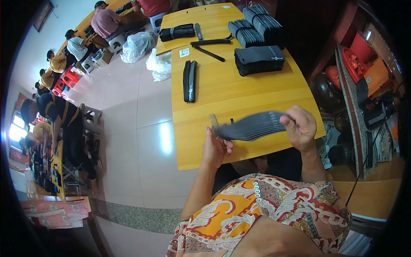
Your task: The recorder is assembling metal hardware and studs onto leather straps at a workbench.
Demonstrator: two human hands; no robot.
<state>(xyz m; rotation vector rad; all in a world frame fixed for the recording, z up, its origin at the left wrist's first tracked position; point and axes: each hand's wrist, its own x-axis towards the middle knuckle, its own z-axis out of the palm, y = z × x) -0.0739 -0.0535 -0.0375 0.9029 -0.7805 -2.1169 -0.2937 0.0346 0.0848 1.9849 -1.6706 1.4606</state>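
Note:
A fanned stack of thin dark grey strips [252, 126] is stretched between my two hands above the near part of the yellow table [222, 92]. The stack bows, with its edges spread in layers. My left hand [216, 147] is closed on the left end, its thumb pointing up. At the other end, my right hand [301, 128] pinches the strips between thumb and fingers. Beside my left thumb, a short tan ribbed piece [213, 120] shows. What it belongs to, I cannot make out.
Farther along the table are a block of stacked dark pieces [259, 60], banded bundles [257, 25], a black bundle [177, 32], a folded black strip [191, 81] and loose black strips [212, 49]. Shelving with red containers [355, 60] stands at right. Other people work at left.

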